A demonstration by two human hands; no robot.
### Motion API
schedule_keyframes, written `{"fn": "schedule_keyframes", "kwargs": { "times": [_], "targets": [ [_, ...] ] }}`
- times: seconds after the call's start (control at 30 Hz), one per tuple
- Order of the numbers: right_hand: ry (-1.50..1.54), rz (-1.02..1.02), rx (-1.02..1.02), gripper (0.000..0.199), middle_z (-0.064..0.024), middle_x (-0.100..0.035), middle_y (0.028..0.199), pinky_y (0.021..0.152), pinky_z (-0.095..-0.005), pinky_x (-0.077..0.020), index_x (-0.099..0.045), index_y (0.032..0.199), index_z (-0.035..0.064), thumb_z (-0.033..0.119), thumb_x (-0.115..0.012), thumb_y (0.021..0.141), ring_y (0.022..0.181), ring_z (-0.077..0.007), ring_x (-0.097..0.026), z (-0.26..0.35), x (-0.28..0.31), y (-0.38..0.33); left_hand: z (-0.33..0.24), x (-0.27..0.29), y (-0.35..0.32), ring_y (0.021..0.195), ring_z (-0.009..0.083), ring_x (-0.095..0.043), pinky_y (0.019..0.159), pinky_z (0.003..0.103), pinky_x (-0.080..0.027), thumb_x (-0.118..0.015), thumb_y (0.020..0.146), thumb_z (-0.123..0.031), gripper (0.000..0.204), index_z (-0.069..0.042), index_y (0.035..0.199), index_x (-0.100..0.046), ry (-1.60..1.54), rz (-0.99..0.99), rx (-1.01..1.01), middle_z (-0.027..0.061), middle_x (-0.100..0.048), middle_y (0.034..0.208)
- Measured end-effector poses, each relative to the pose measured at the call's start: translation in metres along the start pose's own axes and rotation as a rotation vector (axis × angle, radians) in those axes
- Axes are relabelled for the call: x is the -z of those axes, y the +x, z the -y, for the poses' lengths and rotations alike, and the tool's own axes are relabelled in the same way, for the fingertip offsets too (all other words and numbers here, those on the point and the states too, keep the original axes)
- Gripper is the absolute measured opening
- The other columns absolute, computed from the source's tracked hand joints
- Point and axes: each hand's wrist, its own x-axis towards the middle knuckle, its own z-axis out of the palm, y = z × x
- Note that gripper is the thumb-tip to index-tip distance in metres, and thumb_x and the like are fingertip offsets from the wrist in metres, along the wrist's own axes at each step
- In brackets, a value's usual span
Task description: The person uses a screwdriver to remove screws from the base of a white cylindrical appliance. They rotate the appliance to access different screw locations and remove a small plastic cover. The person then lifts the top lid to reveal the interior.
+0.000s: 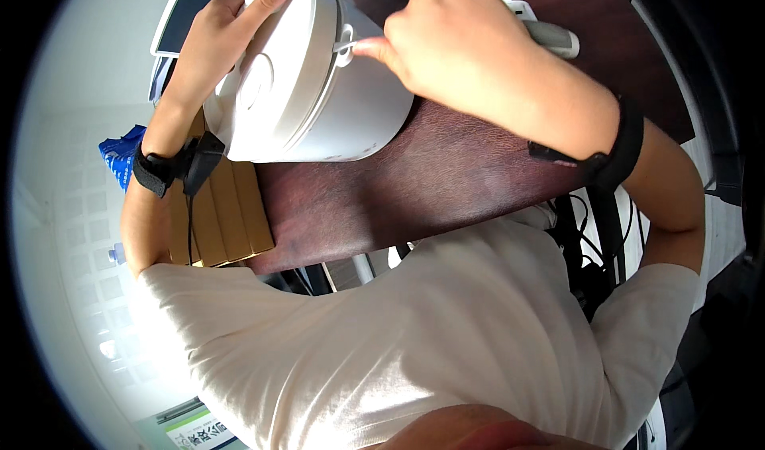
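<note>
A white round appliance [319, 91], like a rice cooker, lies tilted on its side on the dark brown table [414, 187]. My left hand [227, 19] rests flat on its lid side, fingers spread over the top edge. My right hand [446, 39] pinches a small white tab or latch [344, 47] at the seam between lid and body. Both wrists wear black straps.
Tan cardboard boxes [227, 219] lie stacked at the table's left edge under my left forearm. A dark flat panel with a white rim [187, 11] sits at the back left, a grey-white device [550, 39] behind my right hand, and cables [590, 251] hang at the right.
</note>
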Motion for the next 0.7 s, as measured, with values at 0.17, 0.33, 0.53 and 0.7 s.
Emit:
{"fn": "schedule_keyframes", "kwargs": {
  "times": [0.17,0.33,0.53,0.7],
  "targets": [
    [0.160,0.034,-0.012,0.042,-0.0173,-0.060,0.055,0.048,-0.0370,-0.0492,-0.064,0.060,-0.0012,0.030,-0.056,0.087,0.050,-0.0287,-0.062,-0.016,0.011,0.010,0.001,0.001,0.003,0.039,0.0025,-0.041,0.036,0.016,-0.029,-0.058,0.081,-0.063,0.067,0.003,0.075,-0.063,0.065,-0.053,0.015,-0.0018,-0.047,0.051],
    [0.078,0.026,-0.029,0.039,-0.0113,-0.063,0.061,0.047,-0.0340,-0.0504,-0.068,0.067,0.0037,0.036,-0.059,0.086,0.053,-0.0252,-0.064,-0.021,-0.008,0.014,0.010,0.000,0.007,0.038,0.0032,-0.041,0.035,0.017,-0.029,-0.058,0.081,-0.064,0.068,0.004,0.074,-0.063,0.058,-0.055,-0.116,-0.0014,-0.047,0.051],
    [0.083,0.059,-0.059,0.040,-0.0122,-0.064,0.062,0.049,-0.0355,-0.0513,-0.069,0.069,0.0040,0.039,-0.058,0.086,0.056,-0.0258,-0.065,-0.025,-0.011,0.020,0.010,-0.001,0.008,0.037,0.0028,-0.041,0.034,0.017,-0.028,-0.057,0.081,-0.064,0.068,0.003,0.072,-0.062,0.050,-0.074,-0.122,-0.0020,-0.045,0.049],
    [0.049,0.153,-0.139,0.041,-0.0116,-0.065,0.067,0.055,-0.0378,-0.0532,-0.070,0.077,0.0067,0.042,-0.053,0.089,0.065,-0.0257,-0.067,-0.023,-0.010,0.025,0.003,-0.001,0.010,0.038,0.0028,-0.041,0.034,0.017,-0.029,-0.057,0.082,-0.064,0.068,0.003,0.072,-0.062,0.071,-0.080,-0.083,-0.0020,-0.046,0.050]
  ]
}}
